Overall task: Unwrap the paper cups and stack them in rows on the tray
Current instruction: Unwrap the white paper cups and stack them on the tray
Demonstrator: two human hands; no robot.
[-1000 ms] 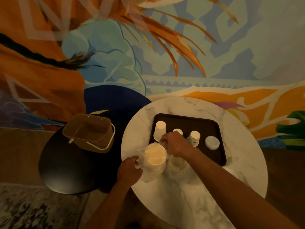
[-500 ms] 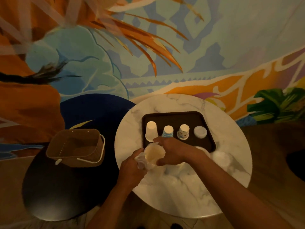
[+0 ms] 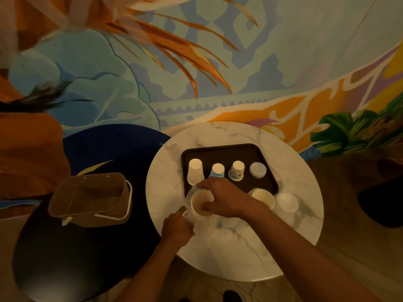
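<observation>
Dark tray sits on the far half of the round marble table. There's one row on the tray, all upside down. From the tray's left side to its right: plain white cup, blue-patterned cup, speckled cup, then a low white piece — too blurred to call it a cup or a lid.

Right hand is at the tray's near-left corner, fingers and thumb curled round the rim of a cup stack. The stack's mouth faces up, with its cream inside showing. The stack overlaps the tray's near edge; can't tell if it rests there or is held above.

Left hand is just off that same corner, on the near side of the tray. Its fingers are closed, pinching the clear plastic wrap that hangs round the stack. Loose wrap trails onto the table on the near side of the tray.

Two more items are off the tray, by its near-right corner. A second cup stack, mouth up, sits right against the tray's edge. A whitish round bundle is just right of it — wrapped or not, can't tell.

Well apart to the left of the tray, a brown basket with a white handle sits on a dark round table. A painted mural is behind the tray.
</observation>
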